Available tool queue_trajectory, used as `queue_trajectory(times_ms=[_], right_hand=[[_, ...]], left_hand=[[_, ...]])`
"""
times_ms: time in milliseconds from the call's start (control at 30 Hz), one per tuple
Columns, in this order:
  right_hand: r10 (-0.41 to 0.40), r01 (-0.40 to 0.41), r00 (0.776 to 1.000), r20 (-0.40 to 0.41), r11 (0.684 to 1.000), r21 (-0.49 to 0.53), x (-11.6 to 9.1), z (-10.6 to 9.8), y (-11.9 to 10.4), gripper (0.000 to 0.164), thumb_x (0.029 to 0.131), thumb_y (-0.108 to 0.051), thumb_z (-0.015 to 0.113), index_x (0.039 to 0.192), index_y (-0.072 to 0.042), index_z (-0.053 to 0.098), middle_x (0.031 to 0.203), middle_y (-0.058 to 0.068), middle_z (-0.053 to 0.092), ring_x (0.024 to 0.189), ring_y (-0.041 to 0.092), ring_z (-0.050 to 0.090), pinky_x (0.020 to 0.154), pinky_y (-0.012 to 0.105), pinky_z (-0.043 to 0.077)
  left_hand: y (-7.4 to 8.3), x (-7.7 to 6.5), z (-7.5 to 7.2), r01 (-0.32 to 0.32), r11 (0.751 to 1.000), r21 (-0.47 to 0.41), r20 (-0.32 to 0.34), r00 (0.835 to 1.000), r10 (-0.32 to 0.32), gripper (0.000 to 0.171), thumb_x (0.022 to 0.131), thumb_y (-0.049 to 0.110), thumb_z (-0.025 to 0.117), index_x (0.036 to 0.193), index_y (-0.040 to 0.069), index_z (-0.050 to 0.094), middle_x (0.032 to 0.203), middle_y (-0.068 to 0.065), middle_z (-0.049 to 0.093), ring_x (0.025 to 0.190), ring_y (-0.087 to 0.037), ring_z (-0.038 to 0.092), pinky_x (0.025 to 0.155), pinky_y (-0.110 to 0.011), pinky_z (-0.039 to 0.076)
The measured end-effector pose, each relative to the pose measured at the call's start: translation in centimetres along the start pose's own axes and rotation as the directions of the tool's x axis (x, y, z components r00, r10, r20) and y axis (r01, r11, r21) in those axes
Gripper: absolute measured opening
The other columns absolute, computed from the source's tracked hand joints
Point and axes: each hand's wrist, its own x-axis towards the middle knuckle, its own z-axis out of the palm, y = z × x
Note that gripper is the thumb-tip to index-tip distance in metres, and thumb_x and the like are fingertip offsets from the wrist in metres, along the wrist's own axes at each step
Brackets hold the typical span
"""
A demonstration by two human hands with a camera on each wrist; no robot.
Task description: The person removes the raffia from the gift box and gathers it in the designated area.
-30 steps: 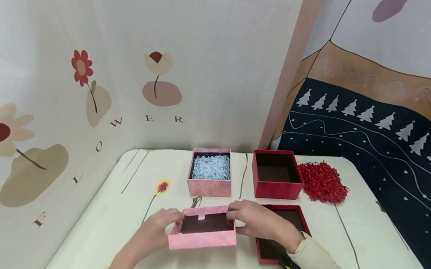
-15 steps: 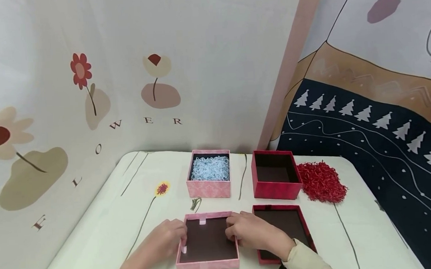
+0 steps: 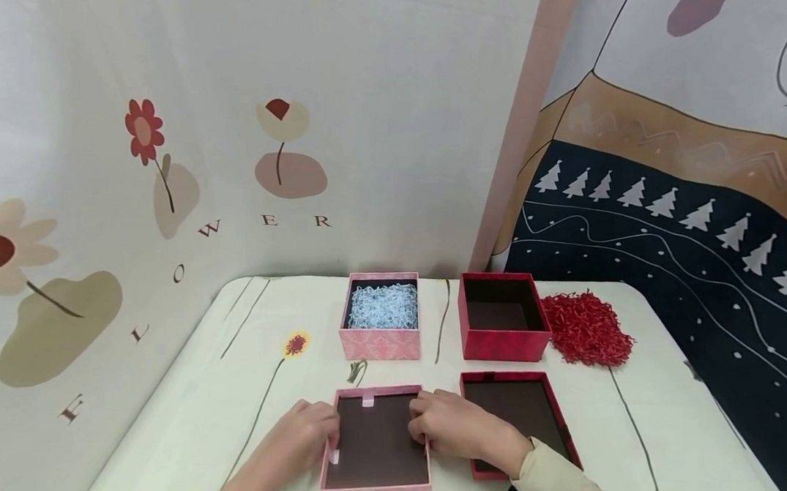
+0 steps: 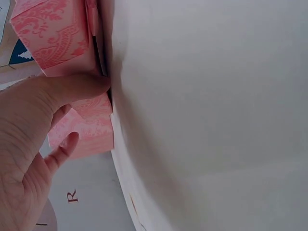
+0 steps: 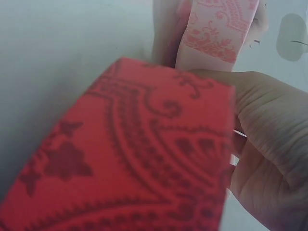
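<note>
Pink lid (image 3: 382, 442), shallow, rectangular, floral-patterned, dark inside, in pinching grip of left hand (image 3: 307, 434) and right hand (image 3: 449, 424)

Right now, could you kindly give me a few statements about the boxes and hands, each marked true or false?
1. The left hand and the right hand grip opposite sides of the pink lid. True.
2. The red shreds fill the red box. False: they lie on the table, to the box's right.
3. Blue shreds lie inside the pink box. True.
4. The red lid covers the red box. False: it lies on the table, dark inside up.
5. The pink lid's inside faces up. True.
</note>
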Motion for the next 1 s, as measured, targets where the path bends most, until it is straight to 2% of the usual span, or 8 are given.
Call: queue_trajectory(times_ms=[200,467,733,833,900,967,1000], right_hand=[[-0.002,0.002,1.000,-0.006,1.000,-0.014,0.0,0.1,-0.1,0.022,0.081,-0.007,0.084,0.086,-0.027,0.077,0.084,-0.012,0.058,0.084,0.003,0.051,0.071,0.016,0.042],[0.022,-0.022,0.999,0.023,1.000,-0.004,0.0,0.3,-0.2,0.021,0.083,-0.007,0.083,0.089,-0.027,0.079,0.087,-0.011,0.061,0.086,0.003,0.052,0.076,0.018,0.046],[0.041,-0.041,0.999,0.015,0.999,-0.004,-0.4,0.2,-0.3,0.019,0.084,-0.012,0.085,0.095,-0.027,0.081,0.096,-0.009,0.064,0.091,0.005,0.057,0.087,0.021,0.051],[0.063,-0.063,0.998,-0.006,0.997,0.040,-0.7,-0.7,-0.3,0.025,0.084,-0.011,0.086,0.102,-0.027,0.081,0.108,-0.005,0.066,0.099,0.008,0.059,0.091,0.023,0.052],[0.095,-0.093,0.995,-0.025,0.992,0.081,-0.8,-1.7,0.0,0.030,0.084,-0.008,0.086,0.108,-0.026,0.081,0.116,-0.002,0.067,0.105,0.011,0.060,0.094,0.025,0.053],[0.144,-0.139,0.989,-0.041,0.983,0.116,-0.7,-3.2,0.5,0.034,0.085,-0.007,0.085,0.114,-0.023,0.080,0.124,0.001,0.066,0.112,0.016,0.061,0.097,0.028,0.054],[0.170,-0.161,0.984,-0.054,0.978,0.133,-0.5,-4.1,0.8,0.035,0.085,-0.008,0.086,0.116,-0.022,0.079,0.126,0.002,0.066,0.115,0.017,0.061,0.097,0.028,0.055]], left_hand=[[0.1,0.0,0.0,0.008,1.000,0.022,0.027,1.000,-0.009,0.037,0.062,-0.006,0.080,0.070,0.023,0.058,0.080,0.014,0.057,0.079,-0.006,0.058,0.072,-0.026,0.046],[0.1,-0.1,0.3,-0.003,1.000,0.029,0.025,1.000,0.002,0.038,0.060,-0.006,0.080,0.069,0.022,0.057,0.079,0.013,0.055,0.077,-0.006,0.057,0.071,-0.026,0.045],[0.4,0.2,0.0,0.013,1.000,0.016,0.055,0.998,-0.014,0.037,0.061,-0.006,0.081,0.070,0.022,0.059,0.080,0.013,0.056,0.077,-0.006,0.055,0.073,-0.027,0.046],[0.5,0.9,-1.0,0.051,0.998,-0.023,0.110,0.993,-0.048,0.036,0.065,-0.007,0.082,0.072,0.022,0.063,0.082,0.014,0.059,0.079,-0.005,0.057,0.075,-0.029,0.049],[0.2,1.6,-1.8,0.085,0.996,-0.032,0.111,0.990,-0.081,0.036,0.065,-0.010,0.082,0.073,0.022,0.066,0.084,0.013,0.063,0.081,-0.007,0.060,0.075,-0.031,0.051],[-0.3,2.9,-2.8,0.151,0.988,-0.017,0.098,0.984,-0.148,0.036,0.065,-0.012,0.081,0.077,0.020,0.069,0.086,0.011,0.066,0.083,-0.010,0.064,0.075,-0.033,0.053],[-0.5,3.7,-3.2,0.207,0.978,-0.014,0.092,0.974,-0.205,0.035,0.067,-0.013,0.080,0.080,0.019,0.071,0.087,0.009,0.068,0.084,-0.012,0.065,0.074,-0.034,0.055]])
